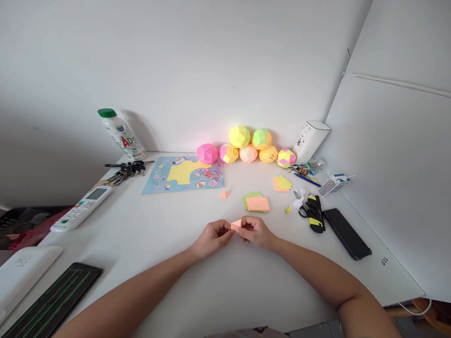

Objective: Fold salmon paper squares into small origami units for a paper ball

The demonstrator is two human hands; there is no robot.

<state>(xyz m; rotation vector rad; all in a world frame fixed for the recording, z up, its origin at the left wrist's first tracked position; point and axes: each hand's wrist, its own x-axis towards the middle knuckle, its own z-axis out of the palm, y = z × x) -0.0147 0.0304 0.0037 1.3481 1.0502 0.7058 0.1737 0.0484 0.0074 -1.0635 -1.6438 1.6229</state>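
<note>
Between my two hands, just above the white desk, is a small folded piece of peach paper [236, 225]. My left hand [215, 235] pinches its left end between thumb and fingers. On the other end my right hand [256, 231] is closed in the same way. Beyond them lies a second folded peach piece [224, 194], standing up a little from the desk. A stack of peach and green paper sheets [258, 203] rests just past my right hand. Farther right is a pile of yellow and peach papers [282, 183].
Faceted paper balls [239, 136] are stacked against the wall, beside a blue illustrated board [183, 174]. Scissors [303, 212], a yellow-black cutter [314, 213] and a black phone [347, 233] lie right. A bottle [121, 134], keys [128, 172] and a remote [82, 207] stand or lie left.
</note>
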